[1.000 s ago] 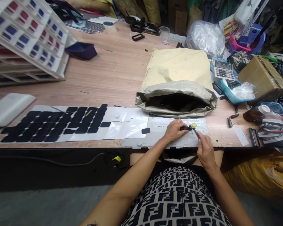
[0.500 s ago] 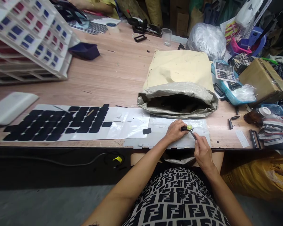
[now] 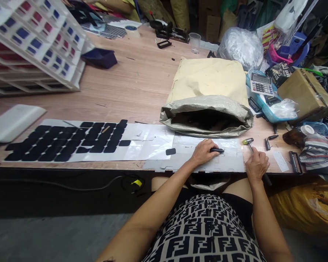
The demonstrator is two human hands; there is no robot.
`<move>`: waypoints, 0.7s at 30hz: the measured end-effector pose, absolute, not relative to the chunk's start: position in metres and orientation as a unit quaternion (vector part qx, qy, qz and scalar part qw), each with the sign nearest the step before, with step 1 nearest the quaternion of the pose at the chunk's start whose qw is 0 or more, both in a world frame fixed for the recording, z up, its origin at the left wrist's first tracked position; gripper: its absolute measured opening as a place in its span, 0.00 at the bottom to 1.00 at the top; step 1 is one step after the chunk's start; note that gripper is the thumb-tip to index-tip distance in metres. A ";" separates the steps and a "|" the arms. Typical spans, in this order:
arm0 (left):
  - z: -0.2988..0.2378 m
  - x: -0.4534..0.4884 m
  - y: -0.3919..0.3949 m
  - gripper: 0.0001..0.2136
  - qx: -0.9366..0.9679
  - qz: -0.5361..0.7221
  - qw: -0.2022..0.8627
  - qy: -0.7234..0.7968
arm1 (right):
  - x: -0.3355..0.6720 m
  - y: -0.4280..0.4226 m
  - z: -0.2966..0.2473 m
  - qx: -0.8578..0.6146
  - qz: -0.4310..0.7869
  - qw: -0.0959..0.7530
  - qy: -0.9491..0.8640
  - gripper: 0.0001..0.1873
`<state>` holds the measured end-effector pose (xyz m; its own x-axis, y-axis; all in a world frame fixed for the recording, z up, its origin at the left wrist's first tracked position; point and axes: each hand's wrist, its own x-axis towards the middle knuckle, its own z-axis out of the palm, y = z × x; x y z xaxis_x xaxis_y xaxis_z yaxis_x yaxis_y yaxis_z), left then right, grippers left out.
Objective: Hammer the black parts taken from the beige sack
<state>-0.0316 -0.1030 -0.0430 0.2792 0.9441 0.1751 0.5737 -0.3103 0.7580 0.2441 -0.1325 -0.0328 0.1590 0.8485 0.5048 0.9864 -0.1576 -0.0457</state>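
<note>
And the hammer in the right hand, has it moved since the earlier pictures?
Yes, to the right: the hammer's head was above the grey sheet and is now past that sheet's right edge.

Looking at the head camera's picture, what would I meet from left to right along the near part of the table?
White rounded object → rows of black patches → lone black patch → left hand holding a black piece → right hand holding a hammer → white paper slip → black frame-like part → striped cloth.
</note>
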 end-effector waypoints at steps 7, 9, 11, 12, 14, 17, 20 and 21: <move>-0.039 -0.024 -0.176 0.12 0.826 0.302 0.334 0.340 | 0.241 -0.132 -0.038 -0.743 -0.170 0.196 -0.617 0.23; -0.047 -0.024 -0.200 0.13 0.846 0.266 0.356 0.295 | 0.241 -0.133 -0.037 -0.745 -0.167 0.194 -0.616 0.23; -0.059 -0.027 -0.217 0.14 0.847 0.238 0.373 0.294 | 0.240 -0.133 -0.036 -0.746 -0.167 0.192 -0.616 0.23; -0.066 -0.030 -0.221 0.14 0.841 0.226 0.383 0.307 | 0.240 -0.133 -0.035 -0.745 -0.167 0.193 -0.616 0.23; -0.084 -0.035 -0.225 0.13 0.818 0.190 0.402 0.365 | 0.239 -0.133 -0.035 -0.744 -0.167 0.196 -0.617 0.22; -0.108 -0.042 -0.226 0.13 0.755 0.108 0.413 0.498 | 0.239 -0.133 -0.035 -0.743 -0.167 0.199 -0.616 0.22; -0.115 -0.044 -0.228 0.14 0.703 0.048 0.404 0.583 | 0.240 -0.133 -0.035 -0.743 -0.175 0.194 -0.616 0.22; -0.111 -0.043 -0.229 0.13 0.698 0.038 0.404 0.590 | 0.240 -0.134 -0.035 -0.743 -0.177 0.192 -0.617 0.22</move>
<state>-0.0428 -0.2285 -0.1112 0.3014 0.8544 -0.4232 0.7931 0.0218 0.6087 0.2396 -0.1337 -0.0350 0.1768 0.8485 0.4988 0.9839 -0.1656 -0.0671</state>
